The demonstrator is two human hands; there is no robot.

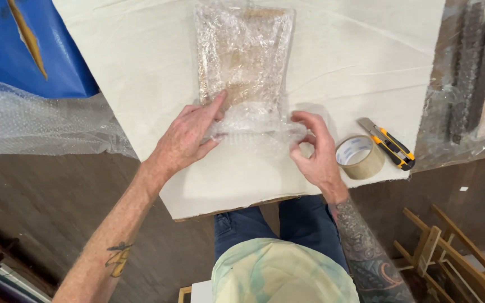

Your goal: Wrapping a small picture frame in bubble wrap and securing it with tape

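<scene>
Nearest us were our pale shirt and jeans, and just beyond them the near edge of the tabletop (pixel 141 84), draped in cream cloth. Our left hand (pixel 189 137) lay flat on the bubble-wrapped panel (pixel 244 56), fingers spread and pressing its near left corner down, clamped on nothing. Our right hand (pixel 315 148) had its grip pinched together on the loose wrap flap (pixel 254 130) at the panel's near edge. The panel sat mid-tabletop, running away from us. Just right of our right hand stood the tape roll (pixel 359 157), with the yellow-and-black utility knife (pixel 391 146) beside it. Risk, as we judged it: the slick flap could slip from that pinch and spring open, or too hard a tug could tear the thin film.
</scene>
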